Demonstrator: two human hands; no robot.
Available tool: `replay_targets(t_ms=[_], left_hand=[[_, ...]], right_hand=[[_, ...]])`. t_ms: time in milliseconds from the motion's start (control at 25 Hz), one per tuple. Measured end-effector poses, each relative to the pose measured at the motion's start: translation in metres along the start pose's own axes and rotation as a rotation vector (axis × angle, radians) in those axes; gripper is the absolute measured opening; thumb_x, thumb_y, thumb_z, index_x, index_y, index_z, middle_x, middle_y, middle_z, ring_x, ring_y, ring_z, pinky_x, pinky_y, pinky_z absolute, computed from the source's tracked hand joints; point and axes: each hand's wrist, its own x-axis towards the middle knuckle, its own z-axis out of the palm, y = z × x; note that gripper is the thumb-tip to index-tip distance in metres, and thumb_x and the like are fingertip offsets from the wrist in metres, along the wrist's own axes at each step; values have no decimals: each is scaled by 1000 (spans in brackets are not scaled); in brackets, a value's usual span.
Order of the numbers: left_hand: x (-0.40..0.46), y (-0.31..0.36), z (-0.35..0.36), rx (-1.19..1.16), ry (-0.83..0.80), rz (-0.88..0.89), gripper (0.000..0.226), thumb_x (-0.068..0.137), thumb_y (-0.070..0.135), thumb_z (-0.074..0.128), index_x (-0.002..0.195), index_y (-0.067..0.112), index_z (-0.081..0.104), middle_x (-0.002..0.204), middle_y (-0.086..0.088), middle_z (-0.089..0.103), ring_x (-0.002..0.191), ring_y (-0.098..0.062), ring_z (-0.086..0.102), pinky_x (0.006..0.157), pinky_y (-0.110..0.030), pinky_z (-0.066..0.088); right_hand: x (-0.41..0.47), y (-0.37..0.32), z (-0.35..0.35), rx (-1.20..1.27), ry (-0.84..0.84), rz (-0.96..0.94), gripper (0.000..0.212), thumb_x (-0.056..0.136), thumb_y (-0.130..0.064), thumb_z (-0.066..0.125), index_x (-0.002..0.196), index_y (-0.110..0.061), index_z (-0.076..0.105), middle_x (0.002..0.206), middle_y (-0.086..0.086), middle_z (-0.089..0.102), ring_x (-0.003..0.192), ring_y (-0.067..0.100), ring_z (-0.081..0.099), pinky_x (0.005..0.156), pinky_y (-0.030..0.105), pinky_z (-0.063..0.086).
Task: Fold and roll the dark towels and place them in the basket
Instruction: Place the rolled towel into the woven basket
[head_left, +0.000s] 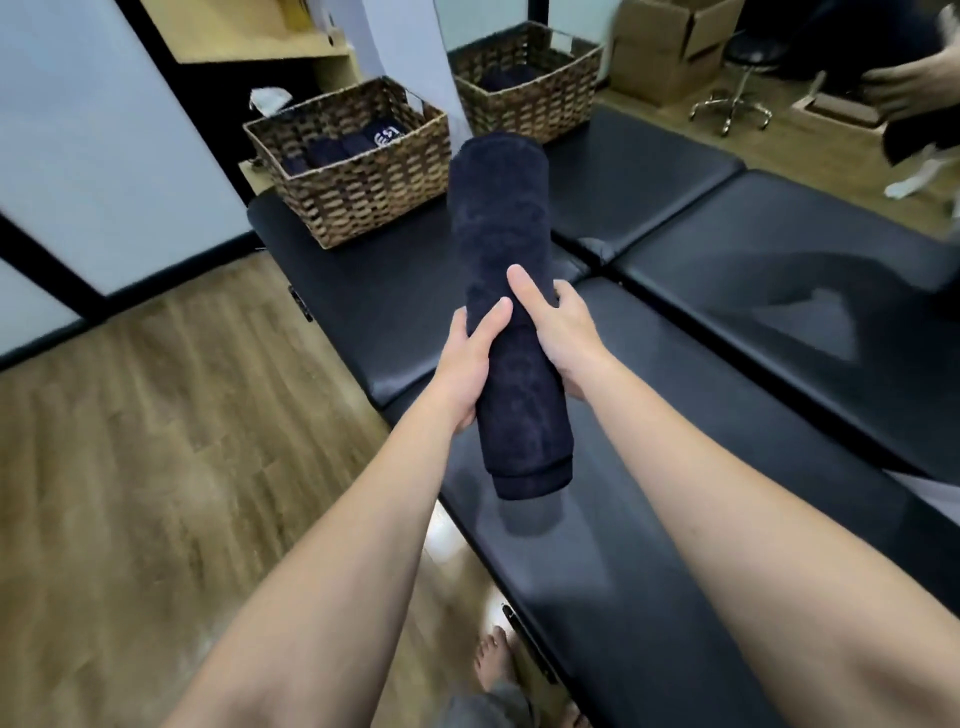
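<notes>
A rolled dark navy towel (501, 249) is held in the air above the black padded table (701, 415), its far end pointing toward the basket. My left hand (470, 364) grips the roll from the left and my right hand (558, 332) grips it from the right, both around its middle. A woven wicker basket (374, 192) stands at the far end of the table, holding several rolled dark towels (332, 150) side by side.
A second wicker basket (530, 104) with dark cloth inside stands behind the first. Another person's hand and dark cloth (909, 104) show at the far right. A cardboard box (670, 47) and a stool (737, 98) stand at the back. Wood floor lies left.
</notes>
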Motion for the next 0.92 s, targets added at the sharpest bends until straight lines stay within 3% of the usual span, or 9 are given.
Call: replay_targets(t_ms=[280,640,800,920], left_hand=[[-15,54,-27,-20,47,77,71,85,69,64,133,15,63,124,-7,72,115,-26,69,106,-47,50],[53,147,-147,-116,-4,78,62,90,55,66,129,7,67,122,-13,72,115,-28,69,107,-46,50],[86,176,-220,-200,-75,40,66,93,54,62,137,5,61,132,-17,66,124,-32,63,109,-45,48],[113,192,-258,-161,-96,59,79,81,62,73,136,6,61,134,-16,65,124,-32,63,111,-46,46]], right_hand=[[-20,-35,41,-88,-48,-137,54,81,-61,74,113,-19,62,107,-4,75,94,11,74,85,37,61],[39,-42,157,-12,-201,-47,54,94,-58,61,127,-16,62,118,1,74,107,19,72,93,41,58],[69,-45,227,22,-254,4,49,100,-52,52,132,-16,61,118,1,74,109,19,71,87,31,60],[94,-50,265,43,-264,-14,64,90,-62,56,136,-18,58,122,0,73,111,18,70,89,33,58]])
